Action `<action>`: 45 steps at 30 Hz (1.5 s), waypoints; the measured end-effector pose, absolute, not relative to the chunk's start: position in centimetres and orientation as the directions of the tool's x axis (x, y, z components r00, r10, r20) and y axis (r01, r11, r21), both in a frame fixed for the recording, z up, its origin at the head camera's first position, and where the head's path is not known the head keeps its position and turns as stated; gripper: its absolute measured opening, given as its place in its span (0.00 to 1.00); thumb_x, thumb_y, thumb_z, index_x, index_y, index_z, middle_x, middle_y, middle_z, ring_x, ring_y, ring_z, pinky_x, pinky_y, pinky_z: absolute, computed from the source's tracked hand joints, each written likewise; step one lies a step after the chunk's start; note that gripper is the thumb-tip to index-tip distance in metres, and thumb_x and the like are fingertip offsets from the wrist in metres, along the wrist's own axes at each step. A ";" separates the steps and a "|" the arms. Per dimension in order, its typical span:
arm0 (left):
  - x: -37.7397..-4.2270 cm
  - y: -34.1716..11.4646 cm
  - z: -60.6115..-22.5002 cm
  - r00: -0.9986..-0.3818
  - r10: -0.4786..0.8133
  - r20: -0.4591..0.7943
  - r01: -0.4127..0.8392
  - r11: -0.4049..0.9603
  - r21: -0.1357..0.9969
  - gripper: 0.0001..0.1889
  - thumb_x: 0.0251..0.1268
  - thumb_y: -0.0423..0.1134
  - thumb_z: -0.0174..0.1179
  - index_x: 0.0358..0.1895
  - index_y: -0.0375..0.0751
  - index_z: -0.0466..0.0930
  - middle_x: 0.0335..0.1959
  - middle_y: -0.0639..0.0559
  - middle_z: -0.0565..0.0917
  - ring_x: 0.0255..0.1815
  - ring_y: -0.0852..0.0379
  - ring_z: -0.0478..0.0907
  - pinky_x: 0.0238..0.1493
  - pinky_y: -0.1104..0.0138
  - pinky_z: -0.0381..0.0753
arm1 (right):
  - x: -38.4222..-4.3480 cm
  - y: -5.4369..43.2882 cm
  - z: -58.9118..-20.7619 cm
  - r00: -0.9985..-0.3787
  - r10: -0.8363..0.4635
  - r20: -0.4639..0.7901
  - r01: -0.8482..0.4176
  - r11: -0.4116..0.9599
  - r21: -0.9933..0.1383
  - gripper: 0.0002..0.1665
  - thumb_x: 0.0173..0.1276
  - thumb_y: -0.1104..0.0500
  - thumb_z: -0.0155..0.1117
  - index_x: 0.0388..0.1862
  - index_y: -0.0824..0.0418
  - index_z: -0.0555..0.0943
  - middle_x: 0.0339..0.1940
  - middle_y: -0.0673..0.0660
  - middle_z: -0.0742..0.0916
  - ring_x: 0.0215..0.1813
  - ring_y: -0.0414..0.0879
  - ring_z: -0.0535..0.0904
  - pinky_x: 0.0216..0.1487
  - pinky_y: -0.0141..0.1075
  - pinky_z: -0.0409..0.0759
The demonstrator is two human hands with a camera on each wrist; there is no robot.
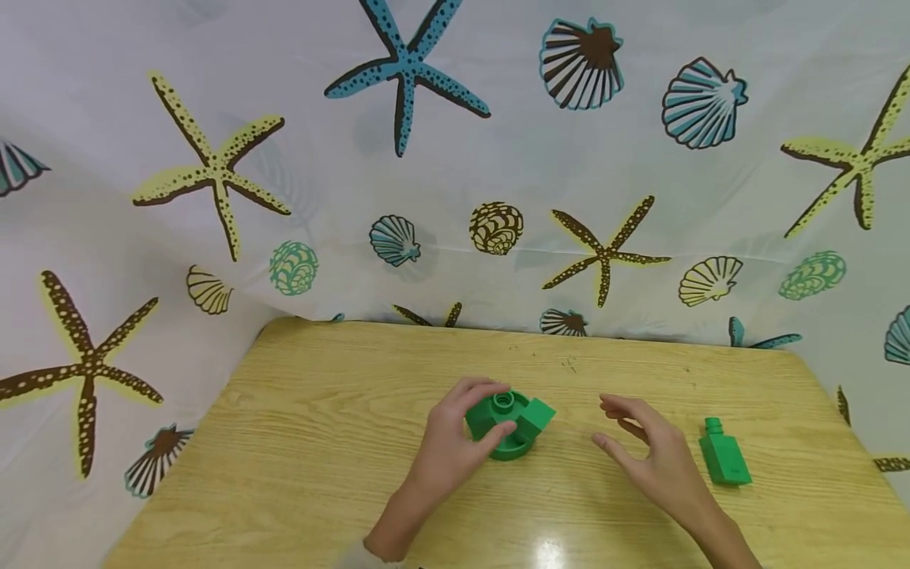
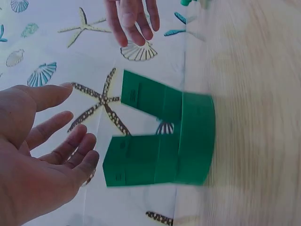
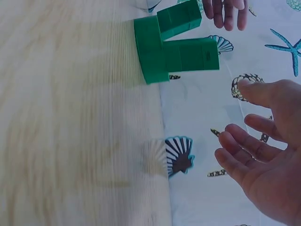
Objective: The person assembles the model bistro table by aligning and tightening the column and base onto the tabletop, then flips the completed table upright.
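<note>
A round green base stands on the table, bearing two rectangular green blocks and a ringed socket at its back. My left hand hovers at its left side with fingers bent loosely. A gap shows between that hand and the blocks in the left wrist view. To the right of the base, my right hand hangs in the air with relaxed fingers and touches nothing. Beyond it lies a separate green bottle-shaped piece with a ridged neck.
The wooden table spreads around both hands. Behind it and along both sides hangs a white cloth printed with starfish and shells. A bright light reflection shows near the table's front.
</note>
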State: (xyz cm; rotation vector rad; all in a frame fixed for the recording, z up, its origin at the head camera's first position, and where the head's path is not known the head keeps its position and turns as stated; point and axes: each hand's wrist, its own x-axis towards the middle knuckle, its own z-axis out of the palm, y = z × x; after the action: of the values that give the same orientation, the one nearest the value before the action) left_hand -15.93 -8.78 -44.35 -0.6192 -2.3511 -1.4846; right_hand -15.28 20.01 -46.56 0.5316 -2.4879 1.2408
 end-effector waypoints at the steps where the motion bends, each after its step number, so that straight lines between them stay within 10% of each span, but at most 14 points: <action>1: -15.8 -8.3 -44.2 -0.867 0.210 0.453 0.499 0.376 0.781 0.22 0.61 0.34 0.75 0.59 0.44 0.85 0.57 0.51 0.81 0.60 0.49 0.79 0.59 0.47 0.82 | -15.1 20.4 -46.5 -0.883 -0.176 0.436 -0.451 0.576 -0.682 0.29 0.66 0.63 0.76 0.65 0.57 0.80 0.58 0.55 0.86 0.58 0.51 0.83 0.57 0.39 0.84; 17: -16.1 -3.0 -45.1 -0.910 0.260 0.323 0.415 0.602 0.682 0.26 0.67 0.35 0.71 0.66 0.31 0.78 0.60 0.42 0.76 0.61 0.45 0.77 0.60 0.59 0.83 | -13.2 26.6 -46.5 -0.852 -0.005 0.523 -0.334 0.775 -0.537 0.29 0.61 0.64 0.80 0.61 0.63 0.82 0.53 0.58 0.86 0.51 0.51 0.81 0.54 0.11 0.68; 26: -16.4 -3.0 -45.6 -0.911 0.229 0.342 0.408 0.610 0.679 0.22 0.66 0.35 0.71 0.61 0.31 0.81 0.55 0.42 0.77 0.56 0.46 0.79 0.56 0.61 0.84 | -12.5 30.2 -47.8 -0.915 0.110 0.387 -0.120 0.844 -0.523 0.30 0.63 0.61 0.78 0.61 0.72 0.79 0.52 0.71 0.80 0.49 0.65 0.79 0.47 0.60 0.83; 45: -16.0 -6.3 -44.9 -0.880 0.428 0.205 0.419 0.500 0.758 0.21 0.70 0.25 0.63 0.65 0.33 0.79 0.63 0.44 0.77 0.67 0.44 0.74 0.65 0.57 0.79 | -13.5 32.6 -48.2 -0.992 0.129 0.005 0.112 0.876 -0.470 0.41 0.69 0.51 0.72 0.63 0.84 0.71 0.46 0.79 0.83 0.40 0.66 0.85 0.38 0.55 0.86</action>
State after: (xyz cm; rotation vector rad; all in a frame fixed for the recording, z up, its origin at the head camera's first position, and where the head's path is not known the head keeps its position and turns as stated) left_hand -16.04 -6.28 -44.89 -0.7708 -2.7293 -1.3740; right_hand -13.50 32.59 -48.17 -0.1934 -3.0066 0.7502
